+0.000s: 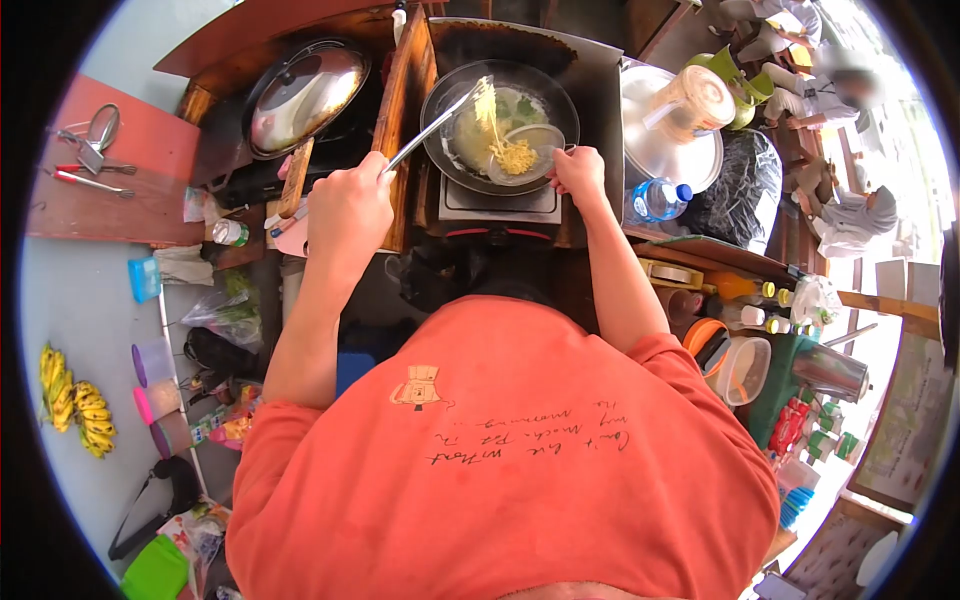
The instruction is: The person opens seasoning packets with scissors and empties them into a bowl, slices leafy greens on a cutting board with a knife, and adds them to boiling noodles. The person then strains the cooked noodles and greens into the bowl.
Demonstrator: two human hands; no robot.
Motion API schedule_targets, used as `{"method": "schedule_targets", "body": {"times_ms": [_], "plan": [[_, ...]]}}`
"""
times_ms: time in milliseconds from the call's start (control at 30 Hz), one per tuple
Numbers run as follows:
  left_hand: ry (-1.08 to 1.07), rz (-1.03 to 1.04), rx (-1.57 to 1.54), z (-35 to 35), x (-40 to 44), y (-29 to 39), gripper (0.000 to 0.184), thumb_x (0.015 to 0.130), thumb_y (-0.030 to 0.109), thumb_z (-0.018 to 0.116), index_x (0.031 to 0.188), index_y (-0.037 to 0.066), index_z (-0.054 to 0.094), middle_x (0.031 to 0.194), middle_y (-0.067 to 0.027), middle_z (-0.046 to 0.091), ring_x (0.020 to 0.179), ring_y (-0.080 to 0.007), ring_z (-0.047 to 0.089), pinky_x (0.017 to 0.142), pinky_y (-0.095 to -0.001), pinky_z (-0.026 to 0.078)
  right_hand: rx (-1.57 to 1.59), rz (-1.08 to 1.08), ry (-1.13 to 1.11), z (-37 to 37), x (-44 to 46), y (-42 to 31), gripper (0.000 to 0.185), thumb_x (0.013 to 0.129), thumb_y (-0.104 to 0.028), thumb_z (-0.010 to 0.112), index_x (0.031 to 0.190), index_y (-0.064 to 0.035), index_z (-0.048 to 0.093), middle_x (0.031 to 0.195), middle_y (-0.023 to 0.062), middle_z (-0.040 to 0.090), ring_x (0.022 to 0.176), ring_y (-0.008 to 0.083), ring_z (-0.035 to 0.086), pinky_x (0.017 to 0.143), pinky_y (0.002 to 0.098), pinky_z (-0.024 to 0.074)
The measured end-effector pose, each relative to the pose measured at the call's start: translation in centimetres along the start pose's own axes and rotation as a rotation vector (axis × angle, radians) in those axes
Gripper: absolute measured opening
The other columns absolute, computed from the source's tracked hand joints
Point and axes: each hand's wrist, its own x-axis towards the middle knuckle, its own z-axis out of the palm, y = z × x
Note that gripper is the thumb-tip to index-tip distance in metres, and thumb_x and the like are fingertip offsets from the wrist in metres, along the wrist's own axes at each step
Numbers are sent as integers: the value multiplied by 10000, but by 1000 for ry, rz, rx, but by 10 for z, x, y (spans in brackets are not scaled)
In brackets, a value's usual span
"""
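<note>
My left hand [350, 205] is closed around the handle of a long metal utensil [425, 133]. Yellow noodles [512, 155] hang from its far end, which they partly cover, so I cannot tell whether it is tongs or a fork. The rest of the noodles lie in a round strainer [540, 135], over the liquid in a dark wok [450, 78]. At the wok's right rim, my right hand [580, 172] grips the strainer's handle, mostly hidden by the fingers. Something green floats in the pale, bubbly liquid. Beneath the wok is a metal stove [500, 205].
A second wok with a shiny lid [308, 95] stands left, beyond a wooden partition [408, 120]. To the right are a water bottle [660, 200], a large metal lid [690, 165], a plastic tub [695, 100] and a black bag [735, 190]. Several people sit farther right.
</note>
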Motion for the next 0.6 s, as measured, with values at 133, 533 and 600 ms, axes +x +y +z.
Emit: {"method": "schedule_targets", "body": {"times_ms": [133, 533, 600], "plan": [[0, 22, -76, -11, -4, 17, 99, 907, 180, 685, 956, 96, 669, 671, -147, 665, 659, -374, 671, 608, -474, 520, 41, -16, -11, 15, 4, -2, 306, 868, -162, 566, 714, 69, 695, 653, 130, 699, 496, 171, 652, 455, 305, 534], [-257, 154, 281, 32, 20, -6, 253, 820, 227, 774, 911, 35, 637, 814, -142, 710, 804, -341, 719, 670, -451, 572, 89, -6, 33, 13, -1, 13, 308, 869, -151, 572, 692, 72, 690, 586, 131, 668, 445, 179, 626, 454, 311, 524], [-269, 190, 291, 61, 31, -18, 249, 818, 225, 774, 911, 37, 642, 809, -143, 711, 801, -341, 721, 672, -450, 573, 69, -14, 43, 8, -4, 13, 333, 879, -166, 564, 686, 70, 697, 576, 130, 675, 445, 179, 636, 485, 318, 542]]}}
